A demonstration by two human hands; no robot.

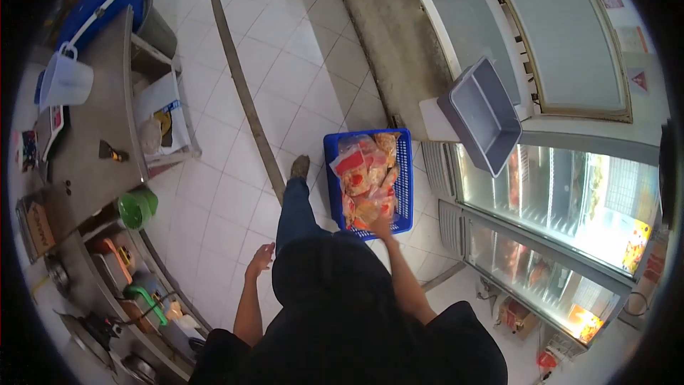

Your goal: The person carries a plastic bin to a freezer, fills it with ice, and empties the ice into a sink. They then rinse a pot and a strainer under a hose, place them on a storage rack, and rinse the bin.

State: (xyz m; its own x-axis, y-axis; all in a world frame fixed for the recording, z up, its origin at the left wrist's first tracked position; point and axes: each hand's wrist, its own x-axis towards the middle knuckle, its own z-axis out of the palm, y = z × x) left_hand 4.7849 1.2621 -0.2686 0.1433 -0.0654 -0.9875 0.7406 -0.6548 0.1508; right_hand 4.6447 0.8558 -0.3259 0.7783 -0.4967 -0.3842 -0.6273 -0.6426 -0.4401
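While my right hand (382, 227) reaches down into the blue plastic slatted basket (403, 178) on the white tiled floor (285, 71), its fingers sit on the near end of the pile of clear plastic packets of red-and-orange food (367, 180). Can't tell if they've closed on a packet or just rest on it; the fingertips are hidden against the pile.

My left hand (259, 259) hangs loose at my side, fingers slack and apart, holding nothing, well clear of the basket.

Progress, my read: basket is loaded to the brim, packets heaped above the rim, none lying on the floor around it. So either loading is near done or unloading has barely begun; can't say which from this.

Containers:
- Blue basket: full of packets, right beside my shoe, just in front of the glass-door display freezer (570, 207).
- Grey rectangular plastic tub (481, 114): tilted on the freezer's corner, looks empty.
- Freezer shelves: lit, orange-and-red stock behind the glass, details too blurred.
- White plastic jug (64, 80) on the steel counter (92, 135) to my left: contents not visible.
- Green plastic bowl (137, 208) under the counter edge: contents not visible.
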